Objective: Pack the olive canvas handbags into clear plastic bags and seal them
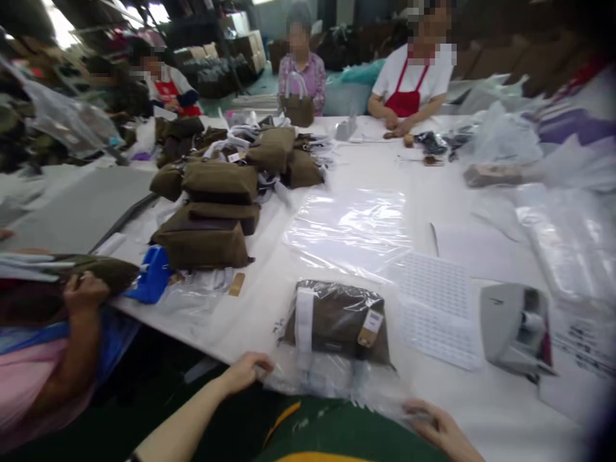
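An olive-brown handbag lies on the table in front of me inside a clear plastic bag. White wrapping covers its strap, and a tan and white hang tag shows on its right side. The plastic bag's near edge stretches between my hands. At its left corner my left hand is closed on the plastic. My right hand pinches the right corner, its fingers slightly blurred.
Several olive bags are piled at the left, beside a blue tape dispenser. Flat plastic lies ahead; printed label sheets and a grey device are at the right. A co-worker's hand is at far left; other people stand across the table.
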The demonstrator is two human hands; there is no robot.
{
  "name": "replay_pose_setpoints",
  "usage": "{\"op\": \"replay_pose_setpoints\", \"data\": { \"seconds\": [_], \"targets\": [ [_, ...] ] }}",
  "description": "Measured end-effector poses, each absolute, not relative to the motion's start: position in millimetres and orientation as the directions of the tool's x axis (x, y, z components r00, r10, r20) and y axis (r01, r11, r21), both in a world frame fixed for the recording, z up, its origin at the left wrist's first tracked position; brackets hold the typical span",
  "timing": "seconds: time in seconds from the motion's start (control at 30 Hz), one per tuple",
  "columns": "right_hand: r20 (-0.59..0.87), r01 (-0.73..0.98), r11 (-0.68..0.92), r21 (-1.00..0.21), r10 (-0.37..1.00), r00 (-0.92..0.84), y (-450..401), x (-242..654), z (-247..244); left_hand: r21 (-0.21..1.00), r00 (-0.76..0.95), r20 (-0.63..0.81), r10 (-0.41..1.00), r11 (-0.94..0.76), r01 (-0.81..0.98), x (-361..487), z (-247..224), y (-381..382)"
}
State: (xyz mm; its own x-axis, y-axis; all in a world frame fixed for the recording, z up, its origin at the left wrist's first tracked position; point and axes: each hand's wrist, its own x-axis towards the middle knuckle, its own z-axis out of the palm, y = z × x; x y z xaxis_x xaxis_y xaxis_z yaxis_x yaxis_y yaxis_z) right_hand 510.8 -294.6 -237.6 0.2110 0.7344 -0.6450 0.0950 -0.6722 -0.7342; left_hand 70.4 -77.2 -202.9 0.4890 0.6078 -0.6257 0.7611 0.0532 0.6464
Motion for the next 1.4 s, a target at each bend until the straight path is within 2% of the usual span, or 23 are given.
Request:
{"op": "replay_pose_setpoints", "data": {
  "seconds": [0.07, 0.13, 0.2, 0.27, 0.3, 0.37, 0.43, 0.6, 0.77, 1.03, 1.17, 1.4],
  "targets": [
    [-0.671, -0.115, -0.662, -0.741, 0.719, 0.180, -301.9, 529.0, -243.7, 0.623, 0.413, -0.557, 0.721, 0.033, 0.782, 72.2, -180.2, -55.6],
    [-0.665, -0.233, -0.625, -0.745, 0.674, 0.321, -295.8, 546.2, -245.2, 0.627, 0.368, -0.423, 0.828, -0.025, 0.778, 96.5, -149.9, -31.2],
    [-0.575, -0.160, -0.588, -0.793, 0.637, 0.513, -279.4, 561.9, -243.7, 0.679, 0.423, -0.264, 0.867, -0.145, 0.720, 147.5, -119.9, -6.2],
    [-0.392, 0.021, -0.533, -0.846, 0.648, 0.653, -256.0, 574.7, -244.0, 0.753, 0.559, -0.151, 0.815, -0.271, 0.600, 220.6, -98.2, 16.1],
    [-0.309, 0.105, -0.507, -0.855, 0.662, 0.683, -242.8, 580.0, -246.0, 0.790, 0.623, -0.143, 0.769, -0.290, 0.540, 262.1, -92.6, 25.6],
    [-0.202, 0.212, -0.469, -0.858, 0.686, 0.699, -215.8, 588.9, -253.7, 0.863, 0.737, -0.182, 0.651, -0.253, 0.437, 347.5, -94.6, 41.4],
    [-0.141, 0.260, -0.445, -0.857, 0.688, 0.712, -191.7, 597.1, -264.2, 0.883, 0.762, -0.294, 0.577, -0.140, 0.447, 426.1, -113.0, 54.8],
    [0.035, 0.387, -0.392, -0.834, 0.663, 0.748, -170.6, 618.4, -288.2, 0.750, 0.712, -0.454, 0.535, -0.201, 0.630, 540.7, -190.1, 74.6],
    [0.080, 0.407, -0.435, -0.803, 0.598, 0.797, -199.3, 626.6, -301.3, 0.635, 0.752, -0.567, 0.336, -0.405, 0.658, 551.7, -241.0, 47.3],
    [0.074, 0.386, -0.474, -0.791, 0.553, 0.830, -208.6, 627.7, -310.5, 0.596, 0.781, -0.602, 0.167, -0.557, 0.579, 590.5, -266.4, -1.4],
    [0.051, 0.372, -0.475, -0.797, 0.562, 0.826, -202.6, 632.1, -306.6, 0.636, 0.778, -0.622, 0.085, -0.525, 0.565, 607.2, -266.8, -7.6],
    [0.024, 0.366, -0.531, -0.764, 0.544, 0.839, -183.6, 625.6, -288.4, 0.713, 0.739, -0.672, -0.044, -0.309, 0.630, 601.5, -255.5, 0.3]
  ]
}}
